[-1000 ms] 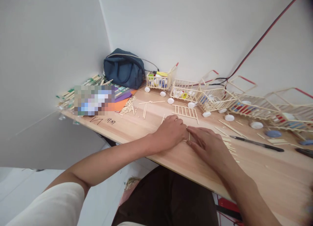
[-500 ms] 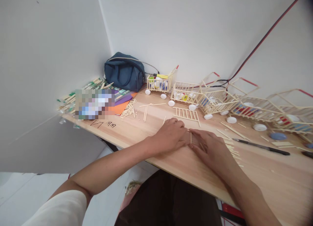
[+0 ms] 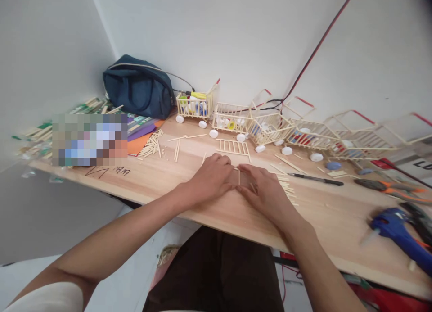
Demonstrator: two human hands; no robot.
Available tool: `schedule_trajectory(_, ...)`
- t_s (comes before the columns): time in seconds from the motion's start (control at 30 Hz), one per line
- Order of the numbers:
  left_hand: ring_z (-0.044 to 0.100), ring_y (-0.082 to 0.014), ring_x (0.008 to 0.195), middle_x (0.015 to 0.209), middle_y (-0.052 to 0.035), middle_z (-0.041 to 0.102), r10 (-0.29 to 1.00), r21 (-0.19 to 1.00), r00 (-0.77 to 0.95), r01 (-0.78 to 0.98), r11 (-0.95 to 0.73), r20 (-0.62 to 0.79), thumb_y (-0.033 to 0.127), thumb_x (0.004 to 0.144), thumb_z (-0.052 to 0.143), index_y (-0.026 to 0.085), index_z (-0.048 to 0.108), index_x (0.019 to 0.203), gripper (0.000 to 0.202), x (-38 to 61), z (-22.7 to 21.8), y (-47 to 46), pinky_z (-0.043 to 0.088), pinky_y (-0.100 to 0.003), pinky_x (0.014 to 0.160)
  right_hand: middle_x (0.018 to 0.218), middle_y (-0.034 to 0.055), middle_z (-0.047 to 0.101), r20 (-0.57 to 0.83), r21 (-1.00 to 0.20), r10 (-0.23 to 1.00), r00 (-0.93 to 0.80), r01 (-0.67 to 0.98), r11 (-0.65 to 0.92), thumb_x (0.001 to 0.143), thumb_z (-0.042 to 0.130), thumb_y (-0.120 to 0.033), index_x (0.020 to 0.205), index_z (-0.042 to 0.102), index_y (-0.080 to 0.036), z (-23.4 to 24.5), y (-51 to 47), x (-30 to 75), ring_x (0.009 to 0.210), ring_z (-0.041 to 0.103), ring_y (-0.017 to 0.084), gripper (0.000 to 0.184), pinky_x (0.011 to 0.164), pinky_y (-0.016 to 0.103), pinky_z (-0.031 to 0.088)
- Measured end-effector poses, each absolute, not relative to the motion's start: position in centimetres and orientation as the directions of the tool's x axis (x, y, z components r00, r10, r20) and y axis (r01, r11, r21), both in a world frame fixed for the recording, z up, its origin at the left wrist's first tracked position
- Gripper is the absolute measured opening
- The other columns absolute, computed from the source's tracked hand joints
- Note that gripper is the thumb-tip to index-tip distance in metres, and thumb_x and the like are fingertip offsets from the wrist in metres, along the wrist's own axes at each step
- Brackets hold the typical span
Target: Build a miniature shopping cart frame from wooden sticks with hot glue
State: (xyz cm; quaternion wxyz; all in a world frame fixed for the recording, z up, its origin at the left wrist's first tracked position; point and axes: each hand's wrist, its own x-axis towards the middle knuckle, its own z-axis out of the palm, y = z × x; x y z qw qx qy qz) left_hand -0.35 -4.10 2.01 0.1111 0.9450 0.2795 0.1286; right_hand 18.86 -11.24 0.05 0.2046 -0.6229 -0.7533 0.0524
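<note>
Low over the table's front half, my left hand [image 3: 214, 177] and my right hand [image 3: 266, 192] face each other, fingertips close together. Between them shows a small piece made of thin wooden sticks [image 3: 239, 177], one stick upright in view and the rest covered by my fingers. Both hands are closed at its two sides, thumbs nearest me. Just beyond lies a ladder-like stick panel [image 3: 233, 146]. Loose short sticks [image 3: 286, 190] are spread beside my right hand, and a black pen [image 3: 315, 179] lies past them.
Several miniature stick shopping carts [image 3: 195, 106] with white wheels line the wall. A blue bag [image 3: 138, 87], stick packs [image 3: 43, 131] and a stick pile [image 3: 151, 144] are at left. Pliers [image 3: 391, 189] and a blue glue gun [image 3: 393, 226] lie at right.
The view has swung right, bringing the pliers and glue gun into sight. Both hands keep nearly the same pose around the small stick piece.
</note>
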Motion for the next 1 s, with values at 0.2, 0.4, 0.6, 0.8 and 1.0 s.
schedule_trajectory(0.2,0.048,-0.0286,0.115,0.117,-0.013,0.059,0.561,0.276,0.807,0.505,-0.818,0.186,0.034,0.09,0.061,0.011,0.065,0.106,0.029,-0.3,1.9,-4.0,0.042,-0.043,0.099,0.135,0.0124,0.062,0.239,-0.341,0.96,-0.143,0.913,0.221,0.089,0.062,-0.036,0.136,0.052,-0.018,0.1,-11.3,19.0,0.124,0.055,0.031,0.051,0.104,0.052,0.041)
schedule_trajectory(0.4,0.05,-0.0277,0.11,0.113,-0.0124,0.06,0.554,0.274,0.806,0.496,-0.824,0.207,0.035,0.088,0.062,0.012,0.065,0.104,0.027,-0.3,1.8,-3.9,0.042,-0.043,0.097,0.138,0.0127,0.059,0.307,-0.326,0.936,-0.172,0.905,0.273,0.093,0.053,-0.028,0.138,0.054,-0.021,0.4,-12.1,19.8,0.126,0.053,0.031,0.046,0.102,0.052,0.041)
schedule_trajectory(0.6,0.05,-0.0272,0.11,0.112,-0.0117,0.06,0.556,0.273,0.808,0.5,-0.822,0.194,0.035,0.088,0.062,0.013,0.066,0.103,0.027,-0.2,1.9,-3.8,0.042,-0.042,0.096,0.132,0.0126,0.062,0.306,-0.241,0.928,-0.211,0.926,0.29,0.094,0.047,-0.016,0.128,0.064,-0.02,0.8,-12.9,19.9,0.118,0.055,0.029,0.038,0.099,0.049,0.041)
schedule_trajectory(0.8,0.05,-0.027,0.109,0.111,-0.0115,0.06,0.555,0.27,0.809,0.5,-0.823,0.194,0.035,0.089,0.061,0.013,0.067,0.102,0.027,-0.2,2.0,-3.8,0.042,-0.042,0.096,0.132,0.0109,0.063,0.285,-0.199,0.925,-0.251,0.928,0.314,0.095,0.046,-0.015,0.126,0.066,-0.022,0.5,-13.1,19.6,0.118,0.054,0.029,0.037,0.098,0.048,0.041)
schedule_trajectory(1.0,0.05,-0.0271,0.108,0.11,-0.0115,0.06,0.551,0.264,0.811,0.498,-0.826,0.195,0.036,0.088,0.062,0.012,0.067,0.1,0.027,-0.1,1.9,-3.7,0.043,-0.042,0.096,0.132,0.0095,0.064,0.257,-0.203,0.929,-0.265,0.925,0.32,0.094,0.046,-0.013,0.127,0.065,-0.022,0.6,-13.0,19.7,0.117,0.055,0.028,0.039,0.097,0.046,0.04)
